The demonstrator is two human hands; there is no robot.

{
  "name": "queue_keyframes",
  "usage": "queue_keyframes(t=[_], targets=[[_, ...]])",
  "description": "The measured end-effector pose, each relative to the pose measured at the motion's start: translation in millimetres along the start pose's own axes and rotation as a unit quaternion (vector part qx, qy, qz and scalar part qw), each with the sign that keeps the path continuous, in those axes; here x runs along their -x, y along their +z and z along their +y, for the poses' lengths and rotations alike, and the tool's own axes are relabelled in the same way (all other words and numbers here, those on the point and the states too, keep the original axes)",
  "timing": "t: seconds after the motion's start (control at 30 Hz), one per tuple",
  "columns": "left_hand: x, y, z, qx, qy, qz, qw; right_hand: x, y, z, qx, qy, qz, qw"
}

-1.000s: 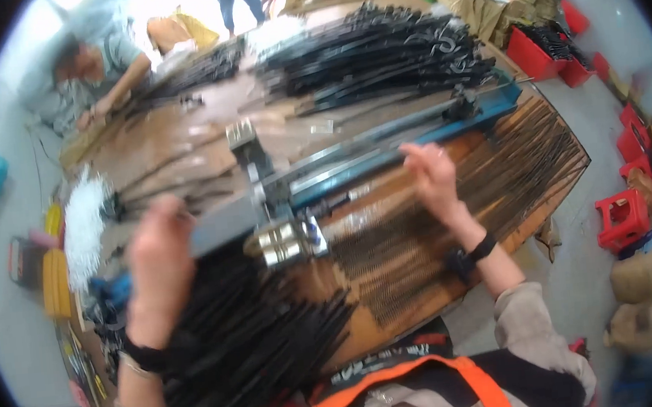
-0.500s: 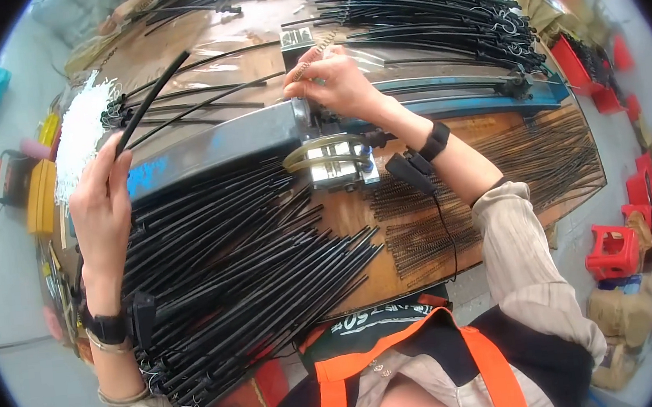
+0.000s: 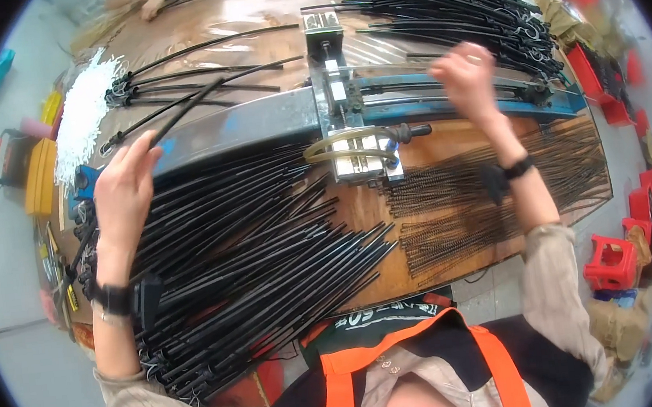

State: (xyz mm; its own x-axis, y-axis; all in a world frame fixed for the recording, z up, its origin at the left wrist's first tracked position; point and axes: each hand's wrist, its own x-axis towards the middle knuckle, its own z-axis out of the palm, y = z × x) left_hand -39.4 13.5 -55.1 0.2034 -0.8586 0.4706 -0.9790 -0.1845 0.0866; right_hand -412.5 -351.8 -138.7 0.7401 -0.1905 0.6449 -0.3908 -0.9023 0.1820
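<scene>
My left hand (image 3: 128, 183) is closed around a thin black tube (image 3: 191, 106), which sticks out up and to the right over the long metal rail (image 3: 255, 124). My right hand (image 3: 467, 80) is raised above the blue part of the rail (image 3: 442, 102), right of the clamp device (image 3: 353, 158). Its fingers are curled in but blurred, and whatever they hold, if anything, cannot be made out. Many thin coil springs (image 3: 499, 202) lie on the wooden table below it. A large bundle of black tubes (image 3: 260, 257) lies in front of the rail, beside my left forearm.
Black tubes with hooked ends (image 3: 433, 13) are heaped at the far right. Several more (image 3: 197, 82) lie behind the rail, next to a pile of white strips (image 3: 86, 117). Another person's hand (image 3: 157, 0) shows at the far left. A red stool (image 3: 610, 262) stands on the floor at right.
My right hand has moved right, away from the clamp device; the coil spring seen in its fingers earlier is no longer visible there. My left hand has shifted slightly right, and its black tube has tilted lower.
</scene>
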Motion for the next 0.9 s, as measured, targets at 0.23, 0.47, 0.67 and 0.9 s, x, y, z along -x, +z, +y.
queue_keyframes(t=[0.23, 0.47, 0.67, 0.9], targets=[[-72, 104, 78, 0.089, 0.144, -0.033, 0.985, 76, -56, 91, 0.019, 0.109, -0.050, 0.993], [-78, 121, 82, 0.094, 0.057, -0.089, 0.990, 104, -34, 101, -0.003, 0.178, -0.039, 0.983], [-75, 133, 86, 0.175, 0.037, -0.017, 0.984, 100, -30, 100, -0.009, 0.183, -0.022, 0.983], [-76, 134, 88, 0.219, 0.062, 0.027, 0.973, 95, -52, 75, -0.007, 0.173, -0.015, 0.985]])
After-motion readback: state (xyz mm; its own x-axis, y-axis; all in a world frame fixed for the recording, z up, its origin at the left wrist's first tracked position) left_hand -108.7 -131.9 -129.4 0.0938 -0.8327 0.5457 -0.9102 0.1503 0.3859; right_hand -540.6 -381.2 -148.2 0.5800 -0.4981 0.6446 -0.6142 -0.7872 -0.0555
